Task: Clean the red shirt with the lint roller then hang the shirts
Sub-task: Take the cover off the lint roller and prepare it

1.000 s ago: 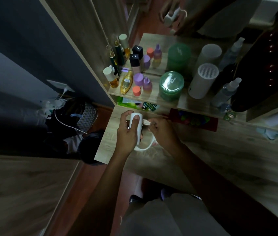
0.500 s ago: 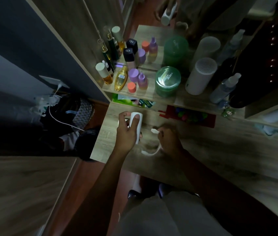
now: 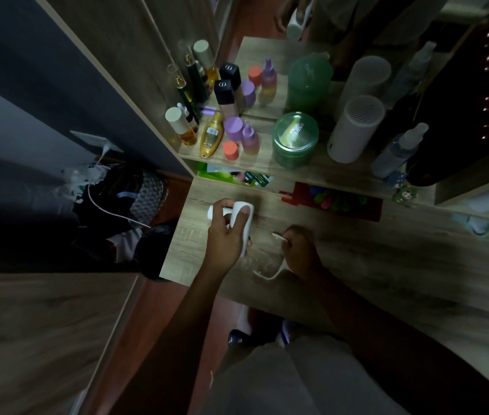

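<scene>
My left hand (image 3: 226,235) is closed around a white lint roller (image 3: 241,215) and holds it upright just above the wooden table (image 3: 387,265). To its right, my right hand (image 3: 300,253) pinches a thin white curved strip (image 3: 270,275) that hangs down toward the table, apart from the roller. No red shirt shows anywhere in the dim head view.
Behind the hands, a shelf against a mirror carries several small bottles (image 3: 231,130), a green jar (image 3: 295,139), a white cylinder (image 3: 354,130) and a spray bottle (image 3: 398,148). A red box (image 3: 339,202) lies under the shelf. Bags and a white cable (image 3: 117,202) are on the floor at left.
My right hand has pulled away from the roller to the right, taking the white strip with it. The left hand with the roller has stayed nearly in place.
</scene>
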Tool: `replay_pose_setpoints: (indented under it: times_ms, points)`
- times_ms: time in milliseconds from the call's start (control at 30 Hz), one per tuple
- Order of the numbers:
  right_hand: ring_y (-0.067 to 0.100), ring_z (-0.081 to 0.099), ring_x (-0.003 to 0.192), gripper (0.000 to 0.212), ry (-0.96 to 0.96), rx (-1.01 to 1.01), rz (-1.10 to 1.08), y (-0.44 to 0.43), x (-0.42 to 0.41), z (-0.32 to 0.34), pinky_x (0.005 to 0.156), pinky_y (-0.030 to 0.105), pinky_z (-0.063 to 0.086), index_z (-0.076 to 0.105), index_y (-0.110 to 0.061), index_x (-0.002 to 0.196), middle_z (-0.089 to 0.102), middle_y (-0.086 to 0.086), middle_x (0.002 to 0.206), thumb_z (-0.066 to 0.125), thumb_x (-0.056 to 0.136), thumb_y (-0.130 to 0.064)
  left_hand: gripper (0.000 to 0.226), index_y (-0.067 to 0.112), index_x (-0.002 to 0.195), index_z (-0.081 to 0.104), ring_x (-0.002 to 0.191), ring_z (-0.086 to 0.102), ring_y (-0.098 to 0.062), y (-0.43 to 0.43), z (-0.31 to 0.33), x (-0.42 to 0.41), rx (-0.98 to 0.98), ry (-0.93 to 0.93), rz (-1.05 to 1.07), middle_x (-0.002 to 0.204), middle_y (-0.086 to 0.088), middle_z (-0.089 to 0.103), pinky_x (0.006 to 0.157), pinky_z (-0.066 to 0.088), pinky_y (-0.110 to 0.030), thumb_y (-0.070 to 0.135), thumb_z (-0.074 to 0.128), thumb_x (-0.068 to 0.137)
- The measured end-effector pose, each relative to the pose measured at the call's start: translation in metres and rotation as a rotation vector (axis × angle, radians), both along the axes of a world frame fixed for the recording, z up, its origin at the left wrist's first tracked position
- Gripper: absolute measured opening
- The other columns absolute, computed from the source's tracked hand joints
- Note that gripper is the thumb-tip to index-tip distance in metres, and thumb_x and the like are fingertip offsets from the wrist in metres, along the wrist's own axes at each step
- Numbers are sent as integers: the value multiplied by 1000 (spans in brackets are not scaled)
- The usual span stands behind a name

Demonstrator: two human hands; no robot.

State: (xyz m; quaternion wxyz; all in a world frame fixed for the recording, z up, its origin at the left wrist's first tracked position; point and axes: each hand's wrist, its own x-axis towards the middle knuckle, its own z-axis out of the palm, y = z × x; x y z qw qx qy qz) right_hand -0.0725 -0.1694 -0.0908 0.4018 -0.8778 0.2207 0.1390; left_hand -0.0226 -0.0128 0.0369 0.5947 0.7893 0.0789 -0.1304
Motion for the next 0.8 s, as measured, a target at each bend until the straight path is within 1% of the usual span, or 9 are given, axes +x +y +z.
replay_pose_setpoints:
  times_ms: [167, 233, 300, 367, 433, 533, 600, 667, 800]
  points:
    - [21, 62, 87, 15, -25, -1, -23, -3, -1, -1, 82, 34, 52, 66, -8, 100, 68, 11, 96, 56, 97, -19, 31, 20, 121, 48, 54, 66, -27, 4, -2, -1, 11, 5, -10, 81, -15, 68, 48, 53, -36, 35, 63, 99]
    - [12, 58, 83, 15, -107, 19, -19, -3, 2, 8, 78, 24, 47, 66, -10, 101, 65, 2, 94, 55, 98, -20, 30, 22, 120, 49, 55, 66, -28, 5, -2, -1, 15, 6, -15, 82, -16, 69, 48, 53, -36, 37, 63, 99]
    - [5, 58, 82, 12, -155, 186, -74, -1, 12, 29, 75, 17, 43, 67, -12, 102, 63, -5, 93, 58, 98, -17, 31, 26, 119, 48, 57, 67, -28, 6, -2, -1, 11, 16, -15, 88, -17, 70, 49, 53, -36, 41, 63, 97]
    - [5, 60, 81, 9, -245, 368, -108, 0, 25, 50, 74, 20, 47, 69, -15, 99, 67, -4, 90, 60, 96, -14, 32, 27, 116, 44, 57, 67, -31, 7, 0, -2, -4, 43, -7, 93, -19, 70, 49, 52, -36, 43, 63, 96]
    - [3, 63, 78, 9, -320, 480, -74, 0, 36, 71, 72, 21, 49, 70, -19, 93, 68, -5, 85, 62, 95, -15, 29, 27, 107, 42, 56, 66, -32, 7, 1, -2, -5, 61, 4, 94, -20, 70, 48, 51, -34, 43, 63, 97]
    - [-4, 64, 71, 10, -321, 618, 9, 0, 47, 97, 60, 13, 47, 71, -17, 96, 70, -10, 81, 62, 96, -14, 26, 23, 101, 44, 54, 65, -31, 5, 4, -2, 6, 91, 19, 90, -21, 68, 44, 48, -31, 44, 60, 99]
    - [-3, 63, 67, 12, -311, 690, 56, 0, 52, 104, 54, 16, 48, 71, -20, 99, 71, -14, 76, 62, 96, -14, 25, 18, 104, 48, 52, 65, -29, 4, 6, -1, 25, 132, 31, 86, -20, 67, 41, 46, -29, 42, 55, 101]
    - [2, 65, 72, 17, -300, 742, 88, -1, 54, 103, 54, 23, 50, 71, -29, 101, 73, -14, 81, 63, 96, -15, 24, 16, 108, 54, 50, 65, -29, 5, 8, 1, 34, 157, 32, 85, -24, 66, 40, 46, -28, 39, 52, 103]
    - [4, 65, 75, 21, -222, 838, 83, -7, 51, 100, 57, 26, 50, 72, -33, 105, 74, -7, 88, 66, 94, -16, 21, 17, 99, 67, 50, 66, -30, 9, 15, 5, 42, 170, 28, 86, -27, 67, 38, 47, -27, 37, 59, 100]
